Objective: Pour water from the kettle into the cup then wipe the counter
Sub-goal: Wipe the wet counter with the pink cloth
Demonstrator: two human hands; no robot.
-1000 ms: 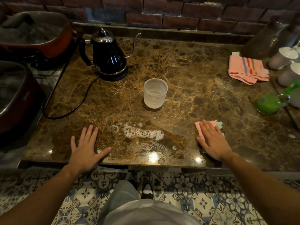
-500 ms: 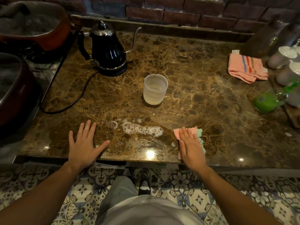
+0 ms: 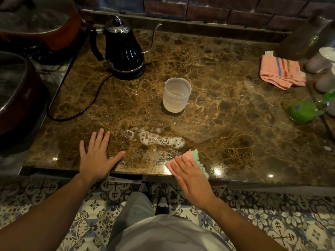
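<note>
My one camera sits on my head, looking forward and steeply down over the counter (image 3: 226,87). The wide lens bends the edges. The brick wall (image 3: 208,9) runs along the top of the frame, my lap and the tiled floor (image 3: 272,223) fill the bottom, and both my forearms reach in from the lower corners. The counter's front edge lies close below.

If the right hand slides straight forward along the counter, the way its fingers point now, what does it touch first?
Most likely the soap foam. The right hand lies flat on a cloth, fingers pointing forward and slightly left, toward the right end of the foam. The cup stands further back.
</note>
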